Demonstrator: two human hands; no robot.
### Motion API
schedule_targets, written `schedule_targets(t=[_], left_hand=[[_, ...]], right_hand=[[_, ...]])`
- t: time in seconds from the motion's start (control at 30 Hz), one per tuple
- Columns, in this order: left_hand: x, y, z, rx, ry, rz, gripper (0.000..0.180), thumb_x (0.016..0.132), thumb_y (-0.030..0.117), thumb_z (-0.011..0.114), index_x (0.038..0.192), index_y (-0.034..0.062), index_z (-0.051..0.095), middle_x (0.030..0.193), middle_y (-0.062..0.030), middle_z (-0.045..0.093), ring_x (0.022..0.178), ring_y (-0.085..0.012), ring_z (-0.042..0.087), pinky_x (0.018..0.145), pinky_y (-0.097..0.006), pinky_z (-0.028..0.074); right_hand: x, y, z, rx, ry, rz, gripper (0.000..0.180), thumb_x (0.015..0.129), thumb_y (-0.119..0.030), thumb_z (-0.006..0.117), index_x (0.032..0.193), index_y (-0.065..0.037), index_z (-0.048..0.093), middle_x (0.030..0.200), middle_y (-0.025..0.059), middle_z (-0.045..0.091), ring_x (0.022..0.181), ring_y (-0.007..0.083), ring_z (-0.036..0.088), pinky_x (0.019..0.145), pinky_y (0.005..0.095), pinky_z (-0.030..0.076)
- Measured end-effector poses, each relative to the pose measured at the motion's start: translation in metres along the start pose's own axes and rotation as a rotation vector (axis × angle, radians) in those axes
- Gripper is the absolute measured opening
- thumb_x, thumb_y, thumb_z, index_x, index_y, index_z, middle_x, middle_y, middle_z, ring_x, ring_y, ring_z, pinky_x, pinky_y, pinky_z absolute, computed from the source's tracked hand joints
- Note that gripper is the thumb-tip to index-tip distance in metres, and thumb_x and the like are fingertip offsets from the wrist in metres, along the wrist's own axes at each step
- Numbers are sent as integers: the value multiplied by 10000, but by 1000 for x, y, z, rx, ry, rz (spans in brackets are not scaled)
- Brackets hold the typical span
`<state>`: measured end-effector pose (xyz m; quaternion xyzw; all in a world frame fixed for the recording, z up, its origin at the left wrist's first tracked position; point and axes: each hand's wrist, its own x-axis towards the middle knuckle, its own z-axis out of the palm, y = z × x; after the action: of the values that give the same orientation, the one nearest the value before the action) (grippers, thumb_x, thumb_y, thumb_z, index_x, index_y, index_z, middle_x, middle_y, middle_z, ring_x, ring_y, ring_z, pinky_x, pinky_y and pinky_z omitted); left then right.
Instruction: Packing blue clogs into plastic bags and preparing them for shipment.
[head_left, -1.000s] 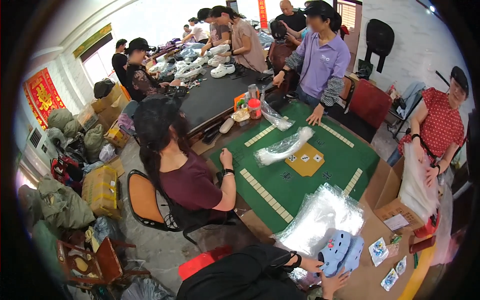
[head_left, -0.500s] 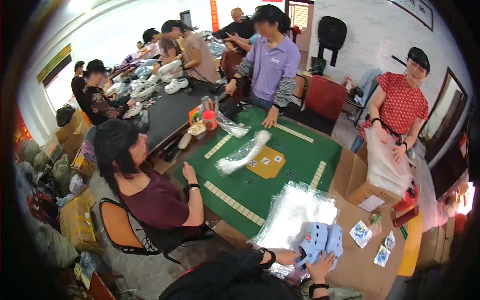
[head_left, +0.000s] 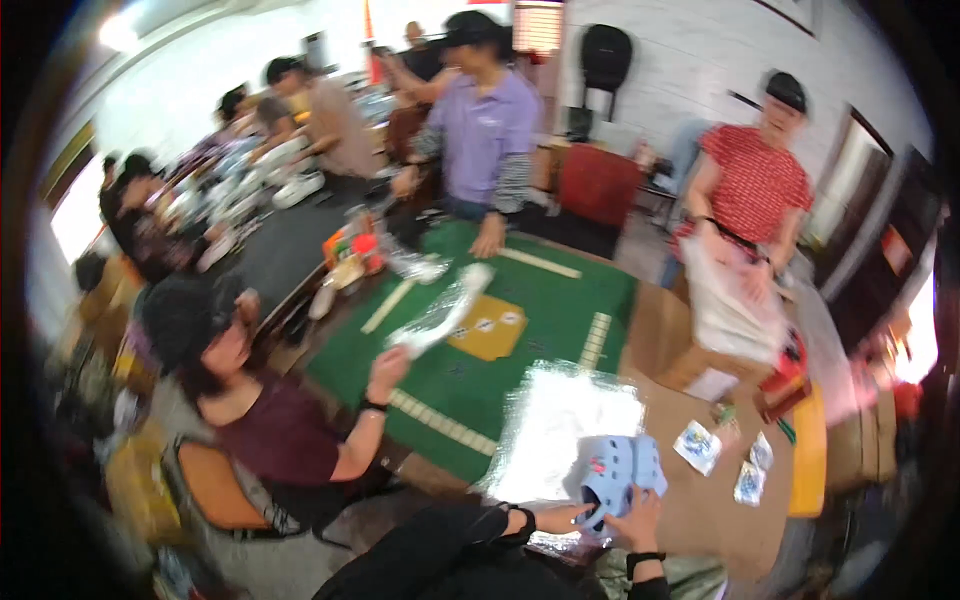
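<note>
Blue clogs (head_left: 610, 463), left hand (head_left: 563, 518) and right hand (head_left: 638, 520) grasping, near edge of tabletop (head_left: 705, 515): I judge a slackened grip could drop one.

The dark-sleeved left arm (head_left: 430, 545) is slanting up from the lower edge toward the right, its wrist (head_left: 525, 522) lying nearly level and the left hand (head_left: 562, 518) pointing its partly hidden fingertips toward the other hand. The right forearm (head_left: 649, 575) is rising steeply from below, and the right hand (head_left: 638, 521) is gripping, fingers bending upward. Both hands are holding near each other, just apart.
</note>
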<state>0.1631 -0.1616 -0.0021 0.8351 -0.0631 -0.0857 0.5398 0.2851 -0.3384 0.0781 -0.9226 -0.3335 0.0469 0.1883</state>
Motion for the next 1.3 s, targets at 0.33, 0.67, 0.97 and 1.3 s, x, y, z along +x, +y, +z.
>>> schedule_targets(t=[0.33,0.67,0.97,1.3], left_hand=[[8,2,-10,-27,-2,-184,685,785,288,632,1313,-35,338,1228,-290,466,1136,-406,463,937,-412,387],[7,-37,17,-221,-15,-59,740,805,267,638,1356,-40,250,948,-200,566,797,-252,554,710,-340,447],[1,7,-32,-73,-115,-68,541,838,211,616,1285,-14,413,1232,-214,500,1135,-335,485,937,-375,387],[-53,4,-92,581,61,-5,156,736,134,632,856,35,618,844,-129,558,832,-310,524,733,-407,410]], right_hand=[[26,0,0,-126,203,277,933,583,-665,673,1327,-173,398,1308,290,331,1210,455,325,1022,553,217],[38,-37,-10,44,-211,319,1050,568,-687,665,1413,-233,239,1404,336,162,1285,516,180,986,601,237],[9,-35,11,39,-65,362,1074,551,-670,683,1406,-181,255,1447,300,62,1312,496,135,987,657,163],[-19,48,19,505,114,599,981,579,-476,786,1313,-15,326,1242,226,448,1165,355,433,978,434,347]])
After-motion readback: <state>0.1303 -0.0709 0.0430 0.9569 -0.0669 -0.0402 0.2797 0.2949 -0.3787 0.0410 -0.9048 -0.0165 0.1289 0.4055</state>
